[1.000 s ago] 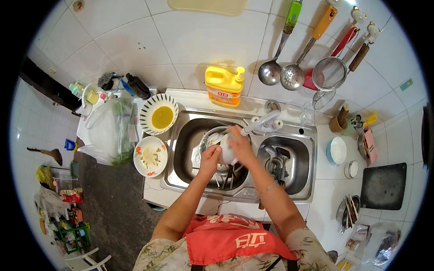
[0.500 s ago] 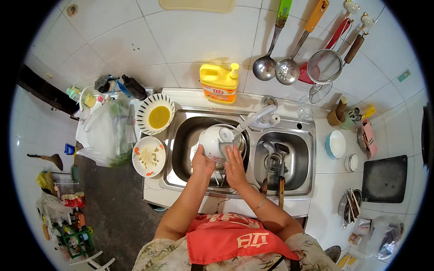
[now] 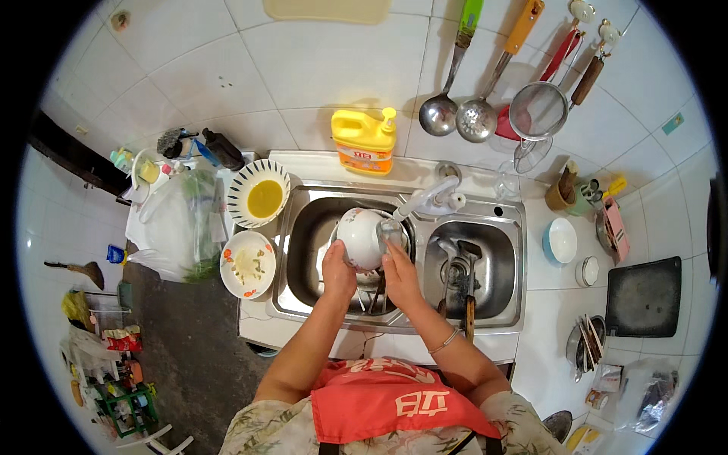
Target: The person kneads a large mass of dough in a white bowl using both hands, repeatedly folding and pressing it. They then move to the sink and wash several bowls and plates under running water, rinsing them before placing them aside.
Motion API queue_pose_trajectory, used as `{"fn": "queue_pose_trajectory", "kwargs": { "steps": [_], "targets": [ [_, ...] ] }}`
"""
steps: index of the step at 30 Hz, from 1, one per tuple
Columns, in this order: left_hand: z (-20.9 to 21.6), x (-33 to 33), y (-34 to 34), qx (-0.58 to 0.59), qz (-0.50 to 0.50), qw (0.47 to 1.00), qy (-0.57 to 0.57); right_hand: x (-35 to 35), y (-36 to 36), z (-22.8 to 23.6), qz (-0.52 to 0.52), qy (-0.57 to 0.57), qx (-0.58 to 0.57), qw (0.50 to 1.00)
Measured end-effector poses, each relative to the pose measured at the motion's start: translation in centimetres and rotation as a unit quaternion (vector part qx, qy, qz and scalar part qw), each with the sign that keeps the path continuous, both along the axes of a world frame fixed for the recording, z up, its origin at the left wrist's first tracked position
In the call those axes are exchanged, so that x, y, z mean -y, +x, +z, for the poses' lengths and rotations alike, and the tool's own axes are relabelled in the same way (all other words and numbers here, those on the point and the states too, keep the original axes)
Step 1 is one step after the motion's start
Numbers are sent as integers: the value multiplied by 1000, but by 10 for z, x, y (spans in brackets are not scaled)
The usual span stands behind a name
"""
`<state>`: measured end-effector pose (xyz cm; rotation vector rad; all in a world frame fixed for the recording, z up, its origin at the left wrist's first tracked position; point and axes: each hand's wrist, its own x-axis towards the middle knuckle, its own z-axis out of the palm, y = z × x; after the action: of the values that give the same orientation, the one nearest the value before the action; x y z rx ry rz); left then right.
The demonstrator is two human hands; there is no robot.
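A white bowl with a floral pattern is tilted above the left sink basin, its rounded outer side showing. My left hand grips its lower left edge. My right hand is at the bowl's right side, fingers curled against the rim. Just above those fingers ends the white faucet, with a clear-grey blur, seemingly running water, between its outlet and the bowl. Beneath the bowl sits a round metal pot, mostly hidden, and thin utensils lie below it.
Dark-handled utensils rest in the right basin. On the left stand a striped bowl of yellow liquid and a plate with scraps. A yellow detergent jug stands behind. A blue-white bowl and dark board are right.
The bowl has turned, and its foot ring no longer shows. My right hand's fingers, stretched along the bowl before, are now lower and more curled at its side.
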<state>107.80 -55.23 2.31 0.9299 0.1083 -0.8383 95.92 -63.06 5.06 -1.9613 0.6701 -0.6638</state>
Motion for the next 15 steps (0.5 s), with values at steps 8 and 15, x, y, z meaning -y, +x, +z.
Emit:
{"fn": "queue_pose_trajectory", "kwargs": {
  "steps": [8,15],
  "targets": [
    [18,4,1,72,-63,993,65,32,8,-18,-36,11,41,998],
    [11,5,-10,202,-129,965,103,47,19,3,69,-132,-36,988]
  ]
}}
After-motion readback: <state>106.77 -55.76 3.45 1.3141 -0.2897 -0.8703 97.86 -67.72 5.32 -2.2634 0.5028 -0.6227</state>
